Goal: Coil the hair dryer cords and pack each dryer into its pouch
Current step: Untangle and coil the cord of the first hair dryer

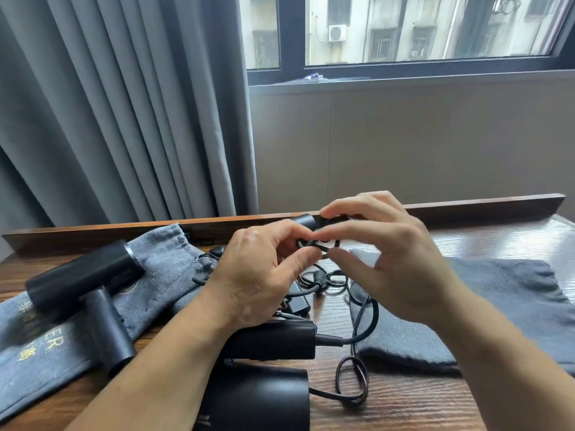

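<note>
Above the middle of the table, my left hand point(261, 272) and my right hand point(382, 259) both pinch a loop of black cord point(314, 244). Below them a black hair dryer point(267, 368) lies near the front edge. Its cord point(364, 321) trails loosely to the right, ending in a small loop point(351, 381). A second black dryer point(90, 290) rests at the left on a light grey pouch point(161, 269) with printed lettering. A dark grey pouch point(504, 306) lies flat on the right. A dark cylindrical piece point(306, 220) shows behind my fingers.
The wooden table point(404, 405) has a raised back rail point(482, 202) against the wall. Grey curtains point(124, 104) hang at the left and a window point(420, 29) is above. A tangle of cord and a plug point(311, 287) lies under my hands.
</note>
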A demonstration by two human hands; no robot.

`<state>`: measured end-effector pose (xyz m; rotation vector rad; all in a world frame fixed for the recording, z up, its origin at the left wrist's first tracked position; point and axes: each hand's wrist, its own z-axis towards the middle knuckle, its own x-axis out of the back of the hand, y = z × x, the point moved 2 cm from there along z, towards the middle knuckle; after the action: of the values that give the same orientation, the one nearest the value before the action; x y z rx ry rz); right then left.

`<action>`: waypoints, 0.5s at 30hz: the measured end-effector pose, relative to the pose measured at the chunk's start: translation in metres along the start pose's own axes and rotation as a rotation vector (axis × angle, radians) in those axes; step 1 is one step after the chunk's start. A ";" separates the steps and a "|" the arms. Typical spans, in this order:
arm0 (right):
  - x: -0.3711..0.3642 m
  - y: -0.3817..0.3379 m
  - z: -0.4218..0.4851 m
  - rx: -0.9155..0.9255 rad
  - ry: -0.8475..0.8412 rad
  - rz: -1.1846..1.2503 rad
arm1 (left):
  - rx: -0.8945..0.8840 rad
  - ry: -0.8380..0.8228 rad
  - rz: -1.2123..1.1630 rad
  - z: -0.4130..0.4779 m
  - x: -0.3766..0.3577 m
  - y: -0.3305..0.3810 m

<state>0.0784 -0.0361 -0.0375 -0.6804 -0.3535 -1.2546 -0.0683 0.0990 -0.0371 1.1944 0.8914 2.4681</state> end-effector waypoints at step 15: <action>-0.019 0.013 0.005 -0.478 0.107 0.069 | 0.198 0.128 -0.099 0.005 0.000 -0.003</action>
<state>0.0853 -0.0169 -0.0487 -1.0163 0.0649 -1.3147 -0.0641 0.1034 -0.0367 1.0313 1.2238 2.4445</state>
